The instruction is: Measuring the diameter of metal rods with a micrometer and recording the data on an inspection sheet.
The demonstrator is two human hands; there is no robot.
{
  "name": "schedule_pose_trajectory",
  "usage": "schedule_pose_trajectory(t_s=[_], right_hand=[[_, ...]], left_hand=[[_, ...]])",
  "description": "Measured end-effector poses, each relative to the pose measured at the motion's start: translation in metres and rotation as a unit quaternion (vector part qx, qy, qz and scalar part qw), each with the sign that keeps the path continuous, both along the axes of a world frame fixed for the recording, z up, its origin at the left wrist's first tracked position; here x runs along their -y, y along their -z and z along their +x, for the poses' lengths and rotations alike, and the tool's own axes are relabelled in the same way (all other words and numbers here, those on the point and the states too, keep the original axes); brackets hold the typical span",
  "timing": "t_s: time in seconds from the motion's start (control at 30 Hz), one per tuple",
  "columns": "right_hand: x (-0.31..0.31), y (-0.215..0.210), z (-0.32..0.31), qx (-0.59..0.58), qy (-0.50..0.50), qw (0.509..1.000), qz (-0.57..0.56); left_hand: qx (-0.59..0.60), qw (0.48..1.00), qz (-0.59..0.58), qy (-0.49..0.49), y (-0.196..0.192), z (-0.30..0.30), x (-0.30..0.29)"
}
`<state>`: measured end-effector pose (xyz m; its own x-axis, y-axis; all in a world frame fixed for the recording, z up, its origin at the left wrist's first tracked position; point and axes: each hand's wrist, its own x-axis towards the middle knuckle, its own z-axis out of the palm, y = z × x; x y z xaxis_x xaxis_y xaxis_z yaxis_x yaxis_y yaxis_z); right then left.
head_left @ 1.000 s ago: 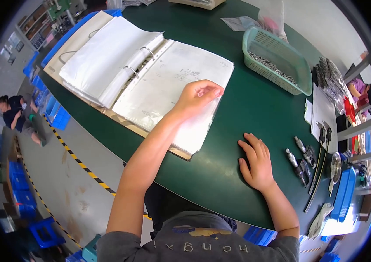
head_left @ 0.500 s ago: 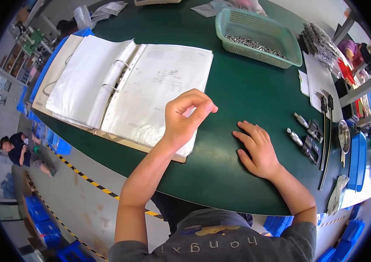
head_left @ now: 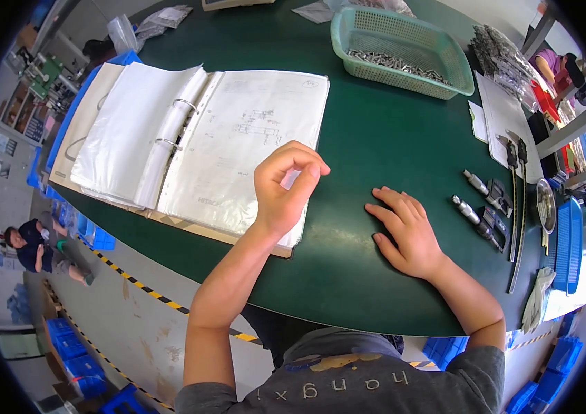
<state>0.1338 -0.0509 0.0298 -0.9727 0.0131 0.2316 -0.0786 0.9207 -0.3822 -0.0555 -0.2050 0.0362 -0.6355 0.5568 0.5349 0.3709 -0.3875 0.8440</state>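
Note:
My left hand (head_left: 283,191) is raised over the right-hand page of an open ring binder (head_left: 200,148). Its thumb and index finger meet in a pinch. Whatever lies between the fingertips, if anything, is hidden or too small to make out. The page beneath, in a clear sleeve, carries a line drawing. My right hand (head_left: 407,234) rests palm down on the green table (head_left: 334,276), fingers spread, with nothing in it. To the right of that hand lie two micrometers (head_left: 474,219) (head_left: 490,192), and beyond them two long calipers (head_left: 516,207).
A pale green basket (head_left: 403,52) of small metal parts stands at the far right, near bagged parts (head_left: 503,58) and papers (head_left: 500,121). A metal dish (head_left: 545,207), blue basket (head_left: 568,245) and white glove (head_left: 537,300) sit at the right edge. Another person (head_left: 36,245) is off to the left.
The whole view has shifted slightly. Both hands keep nearly the same pose and place, the left still pinched over the binder and the right still flat on the table.

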Motion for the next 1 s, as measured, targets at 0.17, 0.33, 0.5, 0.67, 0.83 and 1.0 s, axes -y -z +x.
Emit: schedule_pose_trajectory(t_s=[0.17, 0.33, 0.5, 0.67, 0.83, 1.0], right_hand=[[0.0, 0.0, -0.001, -0.002, -0.003, 1.0, -0.004], [0.002, -0.002, -0.001, -0.001, -0.008, 1.0, 0.003], [0.005, 0.0, -0.002, 0.004, -0.01, 1.0, 0.017], [0.01, 0.002, -0.002, -0.003, -0.012, 0.999, 0.037], [0.016, 0.003, -0.002, -0.01, -0.002, 0.998, 0.067], [0.017, 0.004, -0.002, -0.011, 0.001, 0.997, 0.076]], left_hand=[[0.089, 0.976, 0.02, -0.197, -0.001, -0.016, 0.002], [0.25, 0.92, 0.016, -0.301, 0.004, -0.059, 0.017], [0.282, 0.914, 0.058, -0.287, 0.017, -0.068, 0.014], [0.278, 0.917, 0.083, -0.273, 0.02, -0.069, 0.014], [0.224, 0.938, 0.046, -0.261, 0.023, -0.068, 0.009], [-0.063, 0.94, -0.072, -0.327, 0.027, -0.057, 0.006]])
